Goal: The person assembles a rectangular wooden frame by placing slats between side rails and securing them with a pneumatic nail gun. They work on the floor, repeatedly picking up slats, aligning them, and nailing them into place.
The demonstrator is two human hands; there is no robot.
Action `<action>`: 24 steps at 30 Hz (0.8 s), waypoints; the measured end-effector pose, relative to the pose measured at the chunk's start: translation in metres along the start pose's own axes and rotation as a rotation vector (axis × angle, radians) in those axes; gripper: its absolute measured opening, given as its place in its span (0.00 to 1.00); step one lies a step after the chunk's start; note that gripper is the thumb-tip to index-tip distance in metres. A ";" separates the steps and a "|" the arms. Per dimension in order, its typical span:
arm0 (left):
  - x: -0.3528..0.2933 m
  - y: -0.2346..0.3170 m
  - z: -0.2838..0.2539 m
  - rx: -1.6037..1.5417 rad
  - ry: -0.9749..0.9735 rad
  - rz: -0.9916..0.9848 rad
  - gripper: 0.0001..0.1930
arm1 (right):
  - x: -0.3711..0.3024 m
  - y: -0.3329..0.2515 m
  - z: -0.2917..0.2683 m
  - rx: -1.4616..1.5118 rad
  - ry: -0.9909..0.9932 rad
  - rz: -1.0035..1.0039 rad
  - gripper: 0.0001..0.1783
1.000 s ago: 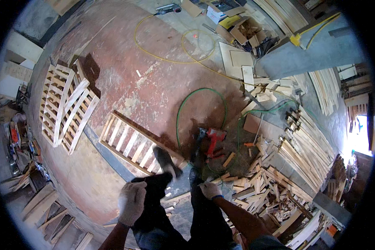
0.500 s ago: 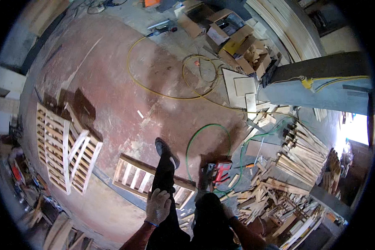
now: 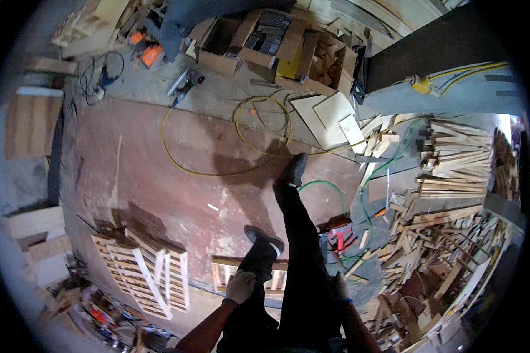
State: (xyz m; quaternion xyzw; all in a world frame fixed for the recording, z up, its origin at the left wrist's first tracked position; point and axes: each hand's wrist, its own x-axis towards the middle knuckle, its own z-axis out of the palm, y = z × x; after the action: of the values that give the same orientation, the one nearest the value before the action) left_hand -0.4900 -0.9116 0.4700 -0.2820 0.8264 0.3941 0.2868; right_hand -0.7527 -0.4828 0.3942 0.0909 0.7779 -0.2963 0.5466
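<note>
I am standing and looking down at my own dark-trousered legs and black shoes on a reddish concrete floor. My left hand (image 3: 240, 286), in a pale work glove, hangs beside my left thigh and holds nothing, its fingers loosely apart. My right hand (image 3: 340, 286), also gloved, shows only as a sliver behind my right leg, so its fingers cannot be read. A small slatted wooden frame (image 3: 225, 272) lies on the floor under my left leg. A red power tool (image 3: 340, 240) lies on the floor just right of my right leg, on a green hose (image 3: 330, 187).
Slatted pallet pieces (image 3: 144, 272) lie at the lower left. A heap of wood offcuts (image 3: 436, 235) fills the right side. A yellow cable (image 3: 218, 170) loops across the floor ahead. Cardboard boxes (image 3: 265, 41) and a circular saw (image 3: 182, 82) sit at the far end.
I have stepped forward over the slatted frame; the red tool and wood heap have slid toward my right side, and the boxes at the far end have come closer.
</note>
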 end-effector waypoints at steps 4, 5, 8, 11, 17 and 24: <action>0.105 0.032 -0.119 -0.148 -0.034 -0.203 0.19 | 0.081 0.033 0.014 -0.080 -0.063 -0.241 0.26; 0.127 0.032 -0.144 -0.081 -0.064 -0.174 0.19 | 0.084 0.019 0.039 0.123 -0.037 -0.180 0.27; 0.223 -0.045 -0.160 0.192 0.199 0.056 0.20 | 0.084 -0.150 0.033 1.188 -0.102 0.343 0.27; 0.356 -0.027 -0.254 0.258 0.083 -0.073 0.19 | 0.072 -0.203 0.009 0.726 -0.025 0.250 0.24; 0.592 0.056 -0.445 0.210 0.281 -0.137 0.19 | 0.045 -0.271 0.030 -0.118 -0.009 0.066 0.20; 0.778 0.135 -0.577 0.370 0.334 -0.082 0.22 | 0.069 -0.358 0.112 0.341 0.095 0.387 0.20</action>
State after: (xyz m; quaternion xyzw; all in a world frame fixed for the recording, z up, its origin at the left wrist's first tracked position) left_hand -1.2554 -1.4962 0.2971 -0.3192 0.9082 0.1720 0.2091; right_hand -0.8571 -0.8477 0.4361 0.3428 0.7095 -0.3085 0.5329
